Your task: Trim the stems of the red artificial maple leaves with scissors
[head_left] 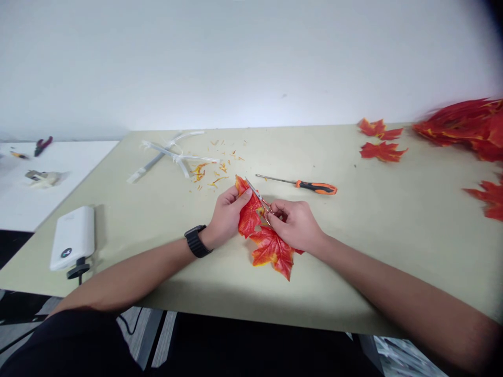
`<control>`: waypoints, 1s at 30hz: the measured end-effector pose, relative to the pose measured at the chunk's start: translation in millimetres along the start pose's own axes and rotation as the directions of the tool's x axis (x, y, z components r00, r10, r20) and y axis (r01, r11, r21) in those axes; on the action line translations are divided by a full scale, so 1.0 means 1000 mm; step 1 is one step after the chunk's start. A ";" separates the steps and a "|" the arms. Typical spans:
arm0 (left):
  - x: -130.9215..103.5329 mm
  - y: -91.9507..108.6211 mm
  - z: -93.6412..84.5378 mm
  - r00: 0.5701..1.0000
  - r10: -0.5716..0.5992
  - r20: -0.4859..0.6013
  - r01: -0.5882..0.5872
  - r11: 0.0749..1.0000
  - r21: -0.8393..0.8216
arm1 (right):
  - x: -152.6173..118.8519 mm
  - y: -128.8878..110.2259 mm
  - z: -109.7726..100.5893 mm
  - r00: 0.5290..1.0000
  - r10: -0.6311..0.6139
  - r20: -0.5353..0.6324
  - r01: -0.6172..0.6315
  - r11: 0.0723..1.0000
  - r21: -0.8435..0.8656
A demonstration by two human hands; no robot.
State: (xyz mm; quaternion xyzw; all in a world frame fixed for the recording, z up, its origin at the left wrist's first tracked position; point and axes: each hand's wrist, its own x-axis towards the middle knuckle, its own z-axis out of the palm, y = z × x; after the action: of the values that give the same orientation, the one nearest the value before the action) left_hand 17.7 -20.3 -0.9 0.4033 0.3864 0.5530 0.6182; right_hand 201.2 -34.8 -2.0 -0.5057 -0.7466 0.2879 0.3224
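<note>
My left hand (230,213) pinches a red and orange artificial maple leaf (249,215) between thumb and fingers, holding it just above the table. In my right hand (295,222) is a small pair of scissors (257,195), fingers closed round its handles. The blades point up and to the left and lie across the leaf's right side; I cannot tell how far apart they are. Below my right hand, a second maple leaf (274,251) with yellow-orange edges lies on the table, partly covered by that hand.
A screwdriver (316,187) lies beyond my right hand. Yellow-orange scraps (199,171) are scattered near taped clear strips (165,152). A white power bank (73,238) sits at left. More maple leaves (383,152) and a red leaf pile (467,128) are at right. Pliers (42,146) lie far left.
</note>
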 end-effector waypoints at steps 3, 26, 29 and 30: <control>0.000 0.000 0.000 1.000 -0.001 0.011 0.001 1.000 -0.002 | 0.000 0.000 0.000 1.000 0.011 -0.004 -0.011 1.000 0.016; 0.002 0.002 -0.001 0.999 0.001 -0.048 -0.001 1.000 -0.002 | 0.005 0.002 -0.004 0.987 0.153 -0.052 -0.136 0.960 0.244; 0.003 0.001 -0.003 0.999 0.006 -0.053 -0.006 1.000 0.014 | 0.007 0.003 -0.006 0.978 0.186 -0.095 -0.145 0.932 0.332; 0.003 0.001 -0.003 0.999 0.009 -0.052 -0.008 1.000 0.021 | 0.008 0.004 -0.006 0.975 0.190 -0.116 -0.140 0.928 0.345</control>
State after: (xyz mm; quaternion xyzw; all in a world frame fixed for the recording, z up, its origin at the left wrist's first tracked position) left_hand 14.4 -16.8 -1.3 0.3968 0.4065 0.5620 0.6012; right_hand 205.6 -25.1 0.5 -0.5245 -0.6158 0.3984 0.4323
